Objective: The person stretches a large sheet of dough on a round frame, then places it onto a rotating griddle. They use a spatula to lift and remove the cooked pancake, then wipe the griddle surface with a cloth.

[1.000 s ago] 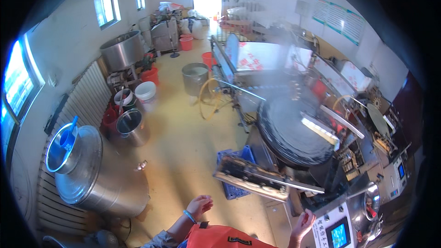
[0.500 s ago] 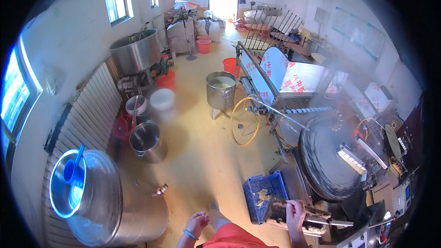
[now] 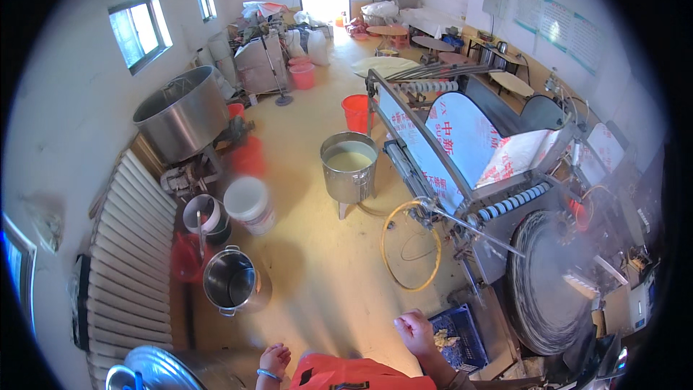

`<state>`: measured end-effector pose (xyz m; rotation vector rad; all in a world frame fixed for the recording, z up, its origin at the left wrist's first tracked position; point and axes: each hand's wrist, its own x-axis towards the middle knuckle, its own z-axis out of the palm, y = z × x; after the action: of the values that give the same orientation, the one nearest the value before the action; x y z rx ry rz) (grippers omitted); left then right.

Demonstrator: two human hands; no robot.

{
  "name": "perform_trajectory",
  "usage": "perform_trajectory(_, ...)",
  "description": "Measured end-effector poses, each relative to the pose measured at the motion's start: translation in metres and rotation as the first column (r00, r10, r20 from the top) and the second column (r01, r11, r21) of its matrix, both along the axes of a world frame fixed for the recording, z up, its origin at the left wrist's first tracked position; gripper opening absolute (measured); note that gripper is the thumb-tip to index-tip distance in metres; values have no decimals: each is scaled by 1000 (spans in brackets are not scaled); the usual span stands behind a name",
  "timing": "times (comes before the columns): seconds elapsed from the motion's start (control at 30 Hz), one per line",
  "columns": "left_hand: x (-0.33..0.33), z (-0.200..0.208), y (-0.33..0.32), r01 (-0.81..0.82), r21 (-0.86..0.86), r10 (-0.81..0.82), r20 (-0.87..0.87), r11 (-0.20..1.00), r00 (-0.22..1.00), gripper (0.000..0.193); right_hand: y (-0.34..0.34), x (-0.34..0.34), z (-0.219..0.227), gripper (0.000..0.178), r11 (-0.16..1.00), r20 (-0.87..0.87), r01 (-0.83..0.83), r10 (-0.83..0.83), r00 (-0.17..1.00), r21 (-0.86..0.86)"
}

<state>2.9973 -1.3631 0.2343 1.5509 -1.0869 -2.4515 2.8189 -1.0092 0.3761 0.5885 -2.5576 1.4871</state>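
Note:
My left hand (image 3: 274,361), with a pale blue band at its wrist, hangs low at the near edge. Its fingers are loosely curled, and nothing shows in them. My right hand (image 3: 415,332) is lifted in front of me in a loose fist, with nothing visible in it. Just right of that hand, low beside the machine, is a blue plastic crate (image 3: 473,350) holding yellowish scraps (image 3: 446,339). Farther right, a large round dark griddle (image 3: 545,289) gives off haze. A red garment (image 3: 346,374) covers my front.
A steel pot of pale liquid (image 3: 349,162) stands on legs ahead, near a yellow hose (image 3: 388,256). An empty steel pot (image 3: 231,282), a white bucket (image 3: 249,206) and a large steel tub (image 3: 180,112) line the left, by a radiator (image 3: 130,253). A machine frame (image 3: 419,148) fills the right.
My right hand has come away from the dark board-like piece by the crate and risen leftward. My left hand has moved lower and left. The whole view has shifted.

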Motion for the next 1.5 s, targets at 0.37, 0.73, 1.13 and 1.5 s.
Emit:
perform_trajectory(0.37, -261, -40, -241, 42, 72, -44, 26, 997, 999, 23, -174, -228, -25, 27, 966, 6, 146, -151, 989, 213)
perform_trajectory(0.73, -604, -19, -374, 273, 12, -268, -146, 962, 952, 20, -297, -448, -29, 26, 939, 36, 241, -257, 966, 246)
perform_trajectory(1.13, -864, -8, -518, 262, -48, -259, 58, 964, 964, 28, -463, -803, -44, 23, 977, 155, 210, -211, 965, 22)
perform_trajectory(1.5, -1103, -90, -686, 405, 114, -420, 245, 907, 874, 14, -565, -1025, -63, 26, 960, 250, 276, -279, 927, 46)
